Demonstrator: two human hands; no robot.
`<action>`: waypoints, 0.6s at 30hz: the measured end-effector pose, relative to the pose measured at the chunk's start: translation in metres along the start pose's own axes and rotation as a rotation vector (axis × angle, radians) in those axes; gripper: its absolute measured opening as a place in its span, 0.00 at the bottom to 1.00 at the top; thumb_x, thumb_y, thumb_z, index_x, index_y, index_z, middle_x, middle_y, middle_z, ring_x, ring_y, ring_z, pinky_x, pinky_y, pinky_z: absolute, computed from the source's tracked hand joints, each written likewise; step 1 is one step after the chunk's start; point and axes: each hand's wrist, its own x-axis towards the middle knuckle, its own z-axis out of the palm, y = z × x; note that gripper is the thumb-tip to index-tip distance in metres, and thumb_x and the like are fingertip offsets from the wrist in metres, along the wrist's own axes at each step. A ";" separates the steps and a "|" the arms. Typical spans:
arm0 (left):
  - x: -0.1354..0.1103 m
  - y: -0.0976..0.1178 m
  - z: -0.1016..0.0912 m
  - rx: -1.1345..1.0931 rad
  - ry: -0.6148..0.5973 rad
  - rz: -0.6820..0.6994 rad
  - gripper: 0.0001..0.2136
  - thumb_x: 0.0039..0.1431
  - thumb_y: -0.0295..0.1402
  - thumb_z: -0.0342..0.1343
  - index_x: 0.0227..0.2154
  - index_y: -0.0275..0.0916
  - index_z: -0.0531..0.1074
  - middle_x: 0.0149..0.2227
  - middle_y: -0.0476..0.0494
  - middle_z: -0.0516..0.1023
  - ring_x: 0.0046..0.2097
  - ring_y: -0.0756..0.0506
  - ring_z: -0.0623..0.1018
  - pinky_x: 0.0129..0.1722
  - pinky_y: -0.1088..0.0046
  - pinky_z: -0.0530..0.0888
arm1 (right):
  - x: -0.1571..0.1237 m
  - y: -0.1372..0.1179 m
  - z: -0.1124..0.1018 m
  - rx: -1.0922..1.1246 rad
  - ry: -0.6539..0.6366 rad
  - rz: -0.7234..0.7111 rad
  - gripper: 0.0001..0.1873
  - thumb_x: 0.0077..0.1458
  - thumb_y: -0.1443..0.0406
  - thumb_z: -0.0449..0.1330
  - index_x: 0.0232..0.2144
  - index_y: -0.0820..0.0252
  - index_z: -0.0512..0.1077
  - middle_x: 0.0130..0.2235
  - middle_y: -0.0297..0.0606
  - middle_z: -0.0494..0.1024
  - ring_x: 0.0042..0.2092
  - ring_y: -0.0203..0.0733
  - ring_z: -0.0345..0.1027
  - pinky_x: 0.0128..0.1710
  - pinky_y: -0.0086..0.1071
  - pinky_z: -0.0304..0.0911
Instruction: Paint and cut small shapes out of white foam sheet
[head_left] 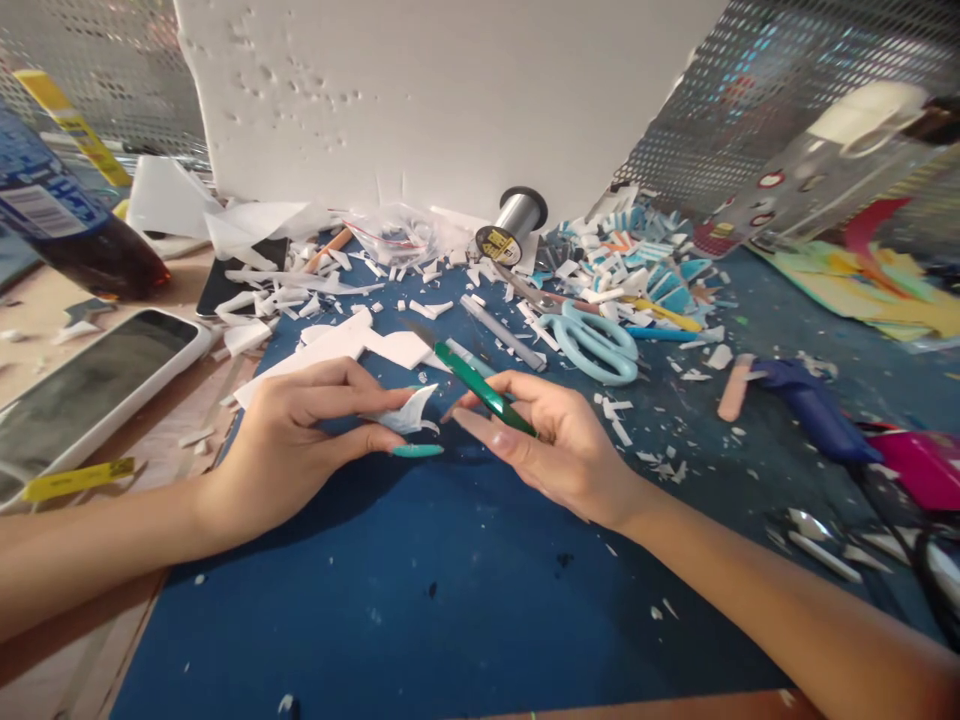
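The left hand (300,430) is closed in a pinch, thumb and finger clamped on a small white piece (409,410), held just above a blue mat (360,600). The right hand (566,440) is wrapped around a green craft knife (480,385), whose blade points up and away, past the piece and apart from it. No cut is being made at this moment.

As far as can be judged, the piece is partly worked: it already has a curved, pointed outline, and a thin curl shows at its lower edge. Whether any trimming is left on it cannot be told, since fingers cover part of it. Flat white sheets (337,345) lie just beyond the left hand, apparently with stock left in them. A heap of white and blue scraps (637,260) at the back suggests that much cutting is done. Nearby, light-blue scissors (559,325) and a spool of wire (512,225) rest unheld, and a blue glue gun (814,405) lies farther to the right, untouched.
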 end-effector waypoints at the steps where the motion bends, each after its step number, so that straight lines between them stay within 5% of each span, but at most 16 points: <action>1: -0.001 0.001 0.000 0.026 -0.005 0.035 0.11 0.53 0.29 0.70 0.39 0.48 0.85 0.28 0.50 0.79 0.27 0.52 0.75 0.28 0.80 0.73 | 0.000 0.002 0.002 -0.012 0.001 0.003 0.19 0.56 0.56 0.68 0.43 0.64 0.74 0.22 0.24 0.61 0.21 0.26 0.46 0.20 0.26 0.44; 9: -0.011 0.006 0.003 0.289 -0.055 0.315 0.09 0.62 0.35 0.63 0.40 0.36 0.82 0.30 0.46 0.76 0.28 0.51 0.75 0.29 0.78 0.73 | 0.003 0.010 0.019 -0.069 -0.001 -0.059 0.13 0.52 0.60 0.71 0.34 0.63 0.76 0.29 0.31 0.72 0.28 0.30 0.59 0.27 0.27 0.54; 18: -0.014 0.007 0.005 0.481 -0.072 0.488 0.12 0.67 0.37 0.57 0.38 0.31 0.79 0.29 0.45 0.74 0.29 0.50 0.76 0.30 0.78 0.71 | 0.001 0.012 0.024 -0.197 -0.002 -0.037 0.14 0.53 0.58 0.69 0.28 0.61 0.72 0.25 0.29 0.68 0.27 0.32 0.57 0.27 0.29 0.52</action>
